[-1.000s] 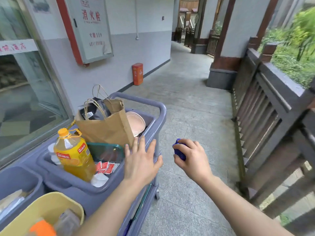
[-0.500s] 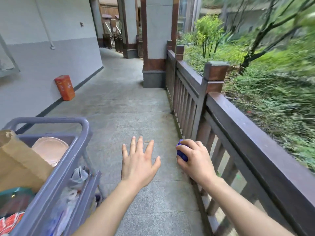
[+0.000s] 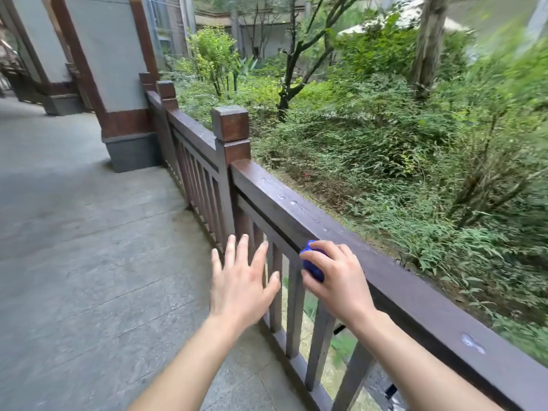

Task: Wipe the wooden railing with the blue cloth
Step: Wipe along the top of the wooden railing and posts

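A dark brown wooden railing [image 3: 284, 203] runs from the far left pillar down to the lower right, with water drops on its flat top rail. My right hand [image 3: 336, 277] is closed around a bunched blue cloth [image 3: 311, 264], held right at the inner edge of the top rail; whether the cloth touches the wood is unclear. My left hand [image 3: 241, 277] hovers with fingers spread, empty, in front of the balusters and just left of the right hand.
A square railing post [image 3: 230, 126] rises above the rail further along. A grey pillar with a brown base [image 3: 124, 114] stands where the railing meets the building. Grey stone paving [image 3: 89, 247] lies to the left. Dense green shrubs and trees fill the ground beyond the railing.
The view has swung right, away from the cart, which is now out of sight. The railing has come close, and my right hand with the cloth now sits at the top rail.
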Demonstrator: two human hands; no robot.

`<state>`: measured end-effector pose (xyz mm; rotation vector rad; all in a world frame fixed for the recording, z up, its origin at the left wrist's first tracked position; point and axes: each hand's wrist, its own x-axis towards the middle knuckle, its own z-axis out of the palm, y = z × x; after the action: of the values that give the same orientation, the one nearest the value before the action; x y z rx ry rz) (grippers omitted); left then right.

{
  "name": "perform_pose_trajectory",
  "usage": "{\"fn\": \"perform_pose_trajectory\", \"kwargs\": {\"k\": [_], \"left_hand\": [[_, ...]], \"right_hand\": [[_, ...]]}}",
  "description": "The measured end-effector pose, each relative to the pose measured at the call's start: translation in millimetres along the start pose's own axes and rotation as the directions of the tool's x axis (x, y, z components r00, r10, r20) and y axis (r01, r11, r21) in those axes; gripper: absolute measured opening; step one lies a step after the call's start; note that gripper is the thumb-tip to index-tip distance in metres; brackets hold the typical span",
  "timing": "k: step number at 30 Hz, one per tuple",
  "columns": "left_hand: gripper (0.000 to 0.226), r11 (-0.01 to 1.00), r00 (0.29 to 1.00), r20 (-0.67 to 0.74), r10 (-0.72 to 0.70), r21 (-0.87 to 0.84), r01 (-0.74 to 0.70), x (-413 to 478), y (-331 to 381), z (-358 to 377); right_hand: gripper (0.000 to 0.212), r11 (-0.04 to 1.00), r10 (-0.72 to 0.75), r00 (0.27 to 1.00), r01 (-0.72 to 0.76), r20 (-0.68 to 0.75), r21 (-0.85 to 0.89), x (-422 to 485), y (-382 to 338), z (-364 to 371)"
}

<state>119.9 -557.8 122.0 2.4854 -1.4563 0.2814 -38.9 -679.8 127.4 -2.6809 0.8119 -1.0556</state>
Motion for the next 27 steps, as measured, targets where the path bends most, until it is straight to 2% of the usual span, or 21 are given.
{"fn": "perform_pose_trajectory", "kwargs": {"k": [5,11,17,20,22,24,27], "left_hand": [[0.071,0.964,0.968,-0.043,0.246,-0.095,-0.249,33.0,44.0,9.6],[0.074,0.819,0.833,-0.029,0.553,-0.164,-0.550,65.4,84.8,26.1],[0.072,0.600,0.624,-0.051,0.780,-0.221,-0.769,81.6,122.1,45.9],[0.074,0.534,0.547,-0.020,0.837,-0.193,-0.823,91.1,141.6,57.9],[0.074,0.496,0.508,-0.003,0.862,-0.206,-0.843,97.3,156.0,65.6],[0.072,0.466,0.478,0.007,0.879,-0.229,-0.854,101.7,171.6,72.0],[0.071,0.458,0.460,0.050,0.887,-0.228,-0.859,102.6,189.0,86.2]], "right_hand": [[0.022,0.984,0.139,0.986,-0.148,-0.096,-0.096,-7.8,23.9,-30.3],[0.024,0.899,0.332,0.894,-0.397,-0.302,-0.184,-40.2,39.0,-70.1],[0.028,0.731,0.507,0.727,-0.648,-0.463,-0.217,-107.3,43.5,-112.4],[0.035,0.619,0.596,0.593,-0.769,-0.541,-0.160,-140.5,46.7,-132.3],[0.038,0.564,0.617,0.544,-0.809,-0.569,-0.163,-153.6,47.7,-138.1],[0.042,0.549,0.614,0.546,-0.814,-0.570,-0.189,-156.7,49.0,-134.0],[0.044,0.568,0.612,0.592,-0.791,-0.524,-0.229,-154.3,52.5,-117.7]]}}
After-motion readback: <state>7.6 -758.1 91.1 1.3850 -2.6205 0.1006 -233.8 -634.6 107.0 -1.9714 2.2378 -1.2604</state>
